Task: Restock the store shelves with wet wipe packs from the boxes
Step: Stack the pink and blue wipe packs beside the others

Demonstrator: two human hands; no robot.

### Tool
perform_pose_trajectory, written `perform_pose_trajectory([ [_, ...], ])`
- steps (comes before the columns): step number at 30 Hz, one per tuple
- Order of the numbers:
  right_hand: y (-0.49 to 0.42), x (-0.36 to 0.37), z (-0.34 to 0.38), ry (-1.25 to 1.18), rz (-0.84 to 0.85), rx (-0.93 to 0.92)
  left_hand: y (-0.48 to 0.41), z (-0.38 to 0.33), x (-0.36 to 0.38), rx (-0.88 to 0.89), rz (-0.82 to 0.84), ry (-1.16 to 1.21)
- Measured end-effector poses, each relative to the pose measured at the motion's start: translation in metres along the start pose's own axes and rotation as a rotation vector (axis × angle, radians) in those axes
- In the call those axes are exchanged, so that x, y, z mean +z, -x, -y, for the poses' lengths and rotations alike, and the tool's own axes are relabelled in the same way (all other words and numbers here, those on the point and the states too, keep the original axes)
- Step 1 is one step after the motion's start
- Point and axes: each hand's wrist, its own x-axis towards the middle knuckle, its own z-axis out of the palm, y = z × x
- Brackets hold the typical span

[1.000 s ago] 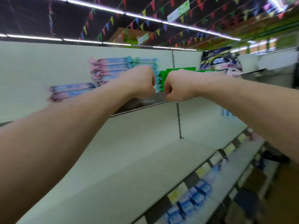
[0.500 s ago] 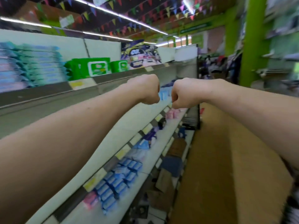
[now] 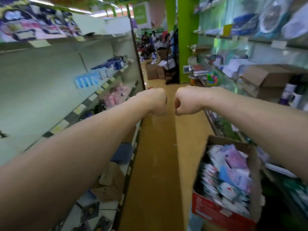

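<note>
Now, both arms are stretching out down the aisle, left hand (image 3: pixel 155 101) and right hand (image 3: pixel 186 100) balling into empty fists, knuckles nearly meeting. Packs (image 3: pixel 233 172) are sitting in the open box (image 3: pixel 223 215) low right, likely parked for easy reach.

Aisle floor (image 3: pixel 158 164) runs between the left shelves (image 3: pixel 50 90) and the right shelves (image 3: pixel 266 42). Open box (image 3: pixel 216 212) at the near right of the aisle, just beside the right shelves, with packs (image 3: pixel 230 177) piled in it. Far boxes (image 3: pixel 152 70) on the floor at the aisle's far end, just left of a pillar (image 3: pixel 186 39); shelf packs (image 3: pixel 86 80) stand along a middle tier of the left shelves, near its front edge.
</note>
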Motion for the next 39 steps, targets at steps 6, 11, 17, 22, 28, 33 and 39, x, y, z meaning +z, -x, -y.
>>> perform_pose_trajectory([
  [6, -0.002, 0.046, -0.081, -0.095, 0.099, 0.168, -0.064, -0.069, 0.053, 0.158, 0.110, 0.042],
  [11, 0.000, 0.086, -0.145, -0.162, 0.195, 0.321, -0.111, -0.118, 0.093, 0.268, 0.227, 0.093],
  [17, -0.014, 0.149, -0.224, -0.266, 0.282, 0.523, -0.175, -0.166, 0.158, 0.410, 0.376, 0.081],
  [22, -0.032, 0.220, -0.273, -0.393, 0.343, 0.680, -0.227, -0.175, 0.222, 0.508, 0.505, 0.102],
  [28, -0.043, 0.310, -0.300, -0.446, 0.430, 0.746, -0.258, -0.182, 0.306, 0.490, 0.666, 0.172],
  [33, -0.048, 0.378, -0.318, -0.481, 0.527, 0.765, -0.269, -0.199, 0.378, 0.416, 0.762, 0.263],
  [39, -0.053, 0.444, -0.342, -0.450, 0.554, 0.669, -0.275, -0.225, 0.432, 0.297, 0.826, 0.356],
])
